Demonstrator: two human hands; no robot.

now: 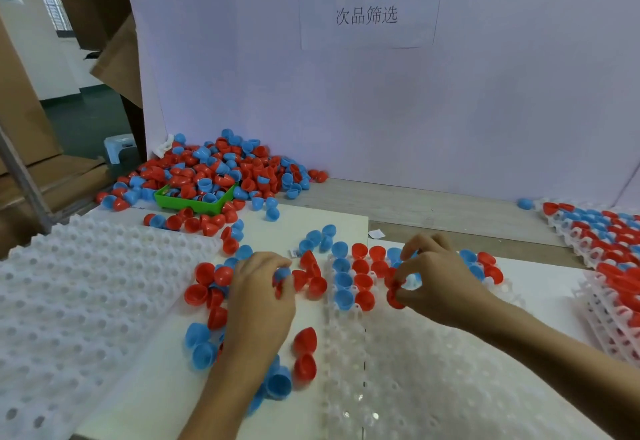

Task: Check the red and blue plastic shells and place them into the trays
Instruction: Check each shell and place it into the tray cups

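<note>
The right hand (437,278) pinched a red shell (394,295) in its grip, directly over the clear tray (398,363) — positioned, apparently, for seating in the next free pocket. Filled pockets lay just left of that grip, blue and red alternating by column. The left hand (260,295) held a curled grip on a blue shell (282,274) among loose shells (207,287) on the bench (450,211), probably staged for checking. Beyond it sat the supply heap (221,169) and a green bin (194,202) — possibly for rejects.

Bright, even light; soft shadows under the hands; wide-angle bending near the white backboard (485,110); trays perhaps slightly blurred.
</note>
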